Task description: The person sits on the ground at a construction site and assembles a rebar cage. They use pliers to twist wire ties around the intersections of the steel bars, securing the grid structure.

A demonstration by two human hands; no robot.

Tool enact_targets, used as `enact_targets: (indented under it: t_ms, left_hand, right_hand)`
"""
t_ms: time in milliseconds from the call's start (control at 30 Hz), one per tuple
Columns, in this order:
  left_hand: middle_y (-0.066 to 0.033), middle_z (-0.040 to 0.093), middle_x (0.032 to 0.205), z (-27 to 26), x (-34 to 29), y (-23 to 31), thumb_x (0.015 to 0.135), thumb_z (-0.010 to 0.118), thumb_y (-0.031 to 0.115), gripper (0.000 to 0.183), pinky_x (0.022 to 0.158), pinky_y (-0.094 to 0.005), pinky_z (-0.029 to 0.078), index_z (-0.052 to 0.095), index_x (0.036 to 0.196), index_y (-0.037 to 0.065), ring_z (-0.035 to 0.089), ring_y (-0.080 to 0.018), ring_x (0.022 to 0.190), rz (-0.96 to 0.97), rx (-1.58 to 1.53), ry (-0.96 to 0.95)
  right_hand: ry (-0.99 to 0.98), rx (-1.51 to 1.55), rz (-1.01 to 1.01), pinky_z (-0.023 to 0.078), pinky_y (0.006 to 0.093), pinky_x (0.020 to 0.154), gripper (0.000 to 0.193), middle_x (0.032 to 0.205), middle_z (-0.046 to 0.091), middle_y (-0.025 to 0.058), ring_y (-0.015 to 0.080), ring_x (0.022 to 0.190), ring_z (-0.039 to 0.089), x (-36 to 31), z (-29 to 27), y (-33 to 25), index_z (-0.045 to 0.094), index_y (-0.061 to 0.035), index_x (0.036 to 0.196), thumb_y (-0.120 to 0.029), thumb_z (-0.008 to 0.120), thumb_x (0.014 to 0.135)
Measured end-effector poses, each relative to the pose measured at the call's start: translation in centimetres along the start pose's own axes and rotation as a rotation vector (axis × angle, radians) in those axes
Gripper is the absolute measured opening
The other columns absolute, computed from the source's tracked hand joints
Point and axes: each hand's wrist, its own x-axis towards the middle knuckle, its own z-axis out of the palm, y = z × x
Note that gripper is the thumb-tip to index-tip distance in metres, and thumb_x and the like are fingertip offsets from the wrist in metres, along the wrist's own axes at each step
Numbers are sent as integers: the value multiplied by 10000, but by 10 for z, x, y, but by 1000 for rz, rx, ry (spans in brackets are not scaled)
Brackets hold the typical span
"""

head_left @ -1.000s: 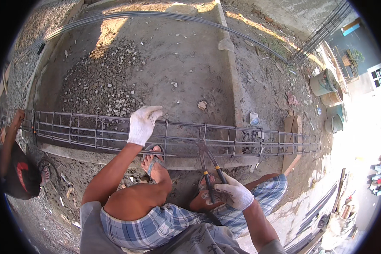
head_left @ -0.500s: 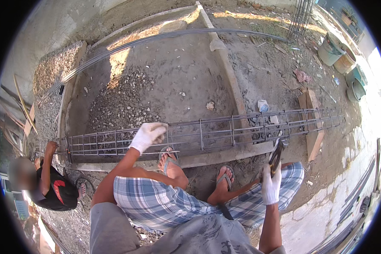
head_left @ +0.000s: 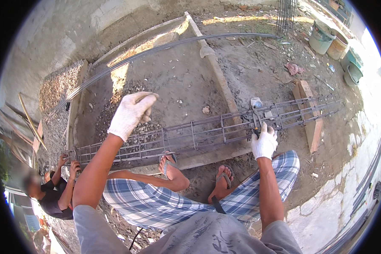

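A long rebar cage [head_left: 208,132] of thin rods and square ties lies across in front of my feet. My left hand [head_left: 131,113], in a white knit glove, is raised above the cage with thumb and fingers pinched together. Whatever is in that pinch, if anything, is too small to make out. My right hand [head_left: 264,143], gloved too, grips a pair of pliers [head_left: 255,120] by the handles. The jaws of the pliers point away from me and overlap the cage's bars; contact cannot be made out.
A wooden block [head_left: 312,131] supports the cage's right end. Far left, another person [head_left: 57,192] has both hands at the cage's other end. Beyond run long steel rods [head_left: 156,48] and a concrete edging [head_left: 222,76]. Buckets [head_left: 321,38] stand far right.
My left hand has risen away from the cage, up and to the left. My right hand has brought the pliers forward over the cage. The other person's hands are now both at the cage.
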Motion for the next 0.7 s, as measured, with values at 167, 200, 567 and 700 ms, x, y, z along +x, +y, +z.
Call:
enact_targets:
  t_ms: [167, 200, 567, 700]
  left_hand:
    - [-138, 800, 960, 76, -20, -39, 1012, 702, 310, 333, 723, -335, 598, 802, 1170, 34, 761, -175, 779, 427, 349, -321]
    - [-166, 812, 1023, 87, -41, -27, 1002, 705, 302, 326, 774, -364, 611, 800, 1171, 41, 788, -214, 841, 296, 340, -519]
    - [-130, 801, 1012, 102, -63, -56, 984, 750, 371, 424, 786, -361, 599, 784, 1203, 9, 748, -188, 861, -300, 173, -841]
    - [-79, 778, 966, 88, -65, -65, 1013, 711, 395, 448, 767, -303, 585, 773, 1257, 23, 729, -116, 860, -315, 125, -948]
  right_hand:
    - [276, 649, -206, 508, 499, 1111, 531, 1414, 621, 258, 428, 1308, 624, -40, -91, -41, 587, -29, 1494, -163, 721, 999]
    - [288, 691, -319, 513, 493, 1109, 501, 1406, 634, 247, 424, 1298, 631, -56, -110, -53, 596, -33, 1489, -161, 695, 1015]
    - [-382, 886, -212, 601, 433, 752, 217, 951, 777, 223, 420, 922, 766, -151, -53, -95, 769, -40, 1134, -220, 668, 1070]
    - [-383, 829, -375, 609, 415, 796, 205, 1056, 780, 214, 412, 971, 767, -135, -61, -89, 756, -44, 1183, -188, 673, 1063]
